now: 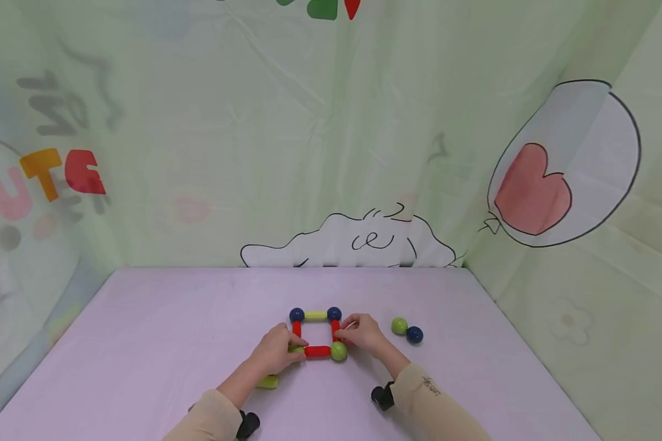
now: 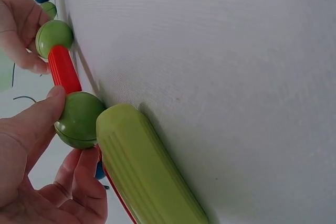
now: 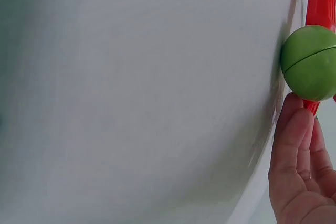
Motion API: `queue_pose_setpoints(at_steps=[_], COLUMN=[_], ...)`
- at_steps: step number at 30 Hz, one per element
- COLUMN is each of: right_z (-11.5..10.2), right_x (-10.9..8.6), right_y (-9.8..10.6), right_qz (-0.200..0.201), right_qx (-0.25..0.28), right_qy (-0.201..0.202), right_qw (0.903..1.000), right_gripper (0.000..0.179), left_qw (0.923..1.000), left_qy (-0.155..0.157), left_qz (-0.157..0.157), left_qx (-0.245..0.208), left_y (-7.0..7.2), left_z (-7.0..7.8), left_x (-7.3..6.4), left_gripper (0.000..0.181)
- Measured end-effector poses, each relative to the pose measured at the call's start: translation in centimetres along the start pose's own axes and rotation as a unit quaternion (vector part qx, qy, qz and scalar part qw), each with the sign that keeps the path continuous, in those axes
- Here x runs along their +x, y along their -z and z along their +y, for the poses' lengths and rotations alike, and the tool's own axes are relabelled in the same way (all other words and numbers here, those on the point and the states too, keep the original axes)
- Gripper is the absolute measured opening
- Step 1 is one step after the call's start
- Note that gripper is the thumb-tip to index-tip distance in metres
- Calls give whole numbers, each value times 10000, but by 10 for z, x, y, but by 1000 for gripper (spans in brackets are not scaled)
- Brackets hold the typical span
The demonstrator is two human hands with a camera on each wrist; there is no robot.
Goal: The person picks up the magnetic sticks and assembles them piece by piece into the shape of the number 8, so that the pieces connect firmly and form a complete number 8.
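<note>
A square of rods and balls lies on the table. Its back side is a yellow-green rod [image 1: 315, 316] between two dark blue balls [image 1: 334, 313]; red rods form the left, right and front [image 1: 317, 351] sides. At the front-left corner, my left hand [image 1: 274, 350] pinches a green ball [image 2: 79, 120] between thumb and fingers. My right hand [image 1: 364, 332] pinches the right-side red rod [image 1: 335, 326], fingertips close against the front-right green ball [image 3: 310, 62]. Fingers partly hide that rod.
A loose yellow-green rod [image 2: 147, 166] lies on the table [image 1: 171, 343] near my left wrist. Right of the square, another green ball [image 1: 399, 326] sits against a dark blue ball [image 1: 414, 335]. Printed curtains [image 1: 226, 153] hang around the table's back and sides.
</note>
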State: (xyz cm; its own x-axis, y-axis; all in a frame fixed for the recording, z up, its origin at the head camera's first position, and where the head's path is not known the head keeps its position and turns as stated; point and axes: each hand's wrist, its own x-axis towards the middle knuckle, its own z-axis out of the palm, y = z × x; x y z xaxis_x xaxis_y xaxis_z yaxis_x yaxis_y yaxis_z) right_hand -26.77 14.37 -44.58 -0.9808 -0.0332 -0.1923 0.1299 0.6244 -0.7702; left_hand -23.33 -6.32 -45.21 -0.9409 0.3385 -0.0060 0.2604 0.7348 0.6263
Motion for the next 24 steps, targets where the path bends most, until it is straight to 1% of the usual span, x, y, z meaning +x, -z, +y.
queue_pose_setpoints(at_steps=[7, 13, 17, 21, 24], right_z=[3, 1, 1, 2, 1], right_x=[-6, -13, -13, -12, -11], right_y=[6, 11, 12, 10, 10], right_qz=[-384, -670, -685, -645, -579], right_qx=[-102, -22, 22, 37, 6], right_qy=[234, 340, 377, 390, 327], right_qw=[9989, 9972, 9969, 9971, 9978], right_gripper=[29, 26, 25, 25, 24], left_qw=[9998, 9997, 9995, 9994, 9993], left_qy=[187, 239, 318, 332, 336], left_qz=[-63, 53, 73, 71, 37], left_qx=[-13, -6, 29, 4, -177], left_y=[3, 3, 3, 6, 11], left_z=[2, 0, 0, -1, -1], left_x=[3, 8, 10, 9, 6], left_gripper=[25, 24, 25, 32, 38])
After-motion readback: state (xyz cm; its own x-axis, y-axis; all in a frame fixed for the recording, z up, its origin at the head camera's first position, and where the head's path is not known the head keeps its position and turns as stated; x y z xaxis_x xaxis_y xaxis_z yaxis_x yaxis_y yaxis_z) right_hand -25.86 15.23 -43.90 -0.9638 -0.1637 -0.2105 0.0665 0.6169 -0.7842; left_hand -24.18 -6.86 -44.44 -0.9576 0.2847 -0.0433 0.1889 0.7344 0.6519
